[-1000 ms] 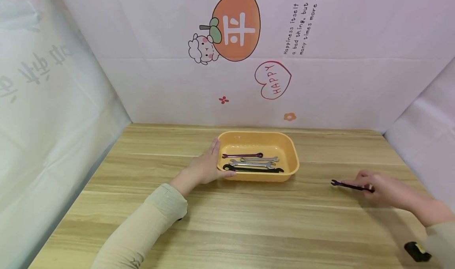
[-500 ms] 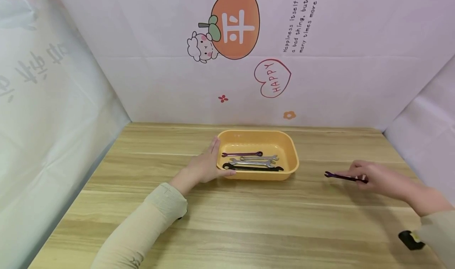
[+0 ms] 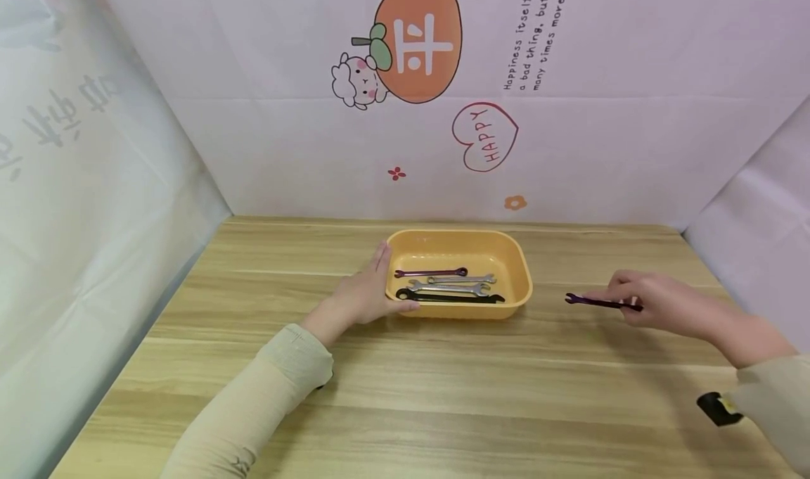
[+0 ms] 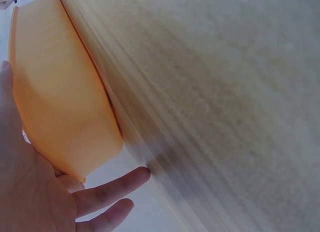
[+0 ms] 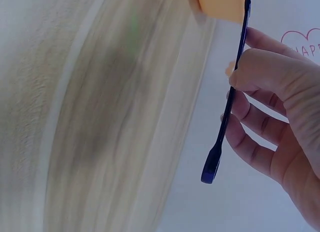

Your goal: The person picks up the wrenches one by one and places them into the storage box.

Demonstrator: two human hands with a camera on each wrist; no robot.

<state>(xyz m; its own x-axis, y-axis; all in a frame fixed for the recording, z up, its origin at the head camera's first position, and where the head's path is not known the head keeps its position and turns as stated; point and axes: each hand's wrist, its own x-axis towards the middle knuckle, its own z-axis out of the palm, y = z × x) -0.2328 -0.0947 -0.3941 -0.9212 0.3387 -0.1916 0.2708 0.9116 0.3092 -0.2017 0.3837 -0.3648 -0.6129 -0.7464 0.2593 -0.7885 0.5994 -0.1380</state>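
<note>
My left hand [image 3: 363, 296] lies against the left end of a yellow plastic tray [image 3: 471, 312], its thumb along the front rim. In the left wrist view, straight fingers reach past the end of the tray. Inside lie a purple wrench [image 3: 430, 273], silver wrenches [image 3: 451, 288] and a black wrench [image 3: 452, 298]. Right of the tray, my right hand [image 3: 664, 303] holds a dark purple combination wrench [image 3: 595, 301] over the table. Seen from the right wrist, thumb and fingertips pinch this wrench [image 5: 226, 117] around the middle of its shank, leaving both ends showing.
The wood-grain table [image 3: 443, 394] ends at a white printed backdrop [image 3: 285, 155] close behind the tray. Cloth side walls stand at left and right. A black wrist device [image 3: 718, 409] shows beneath the right sleeve.
My right hand has moved left and farther back with the purple wrench, nearing the tray. The left hand and the tray have kept their places; the head view has tilted slightly.
</note>
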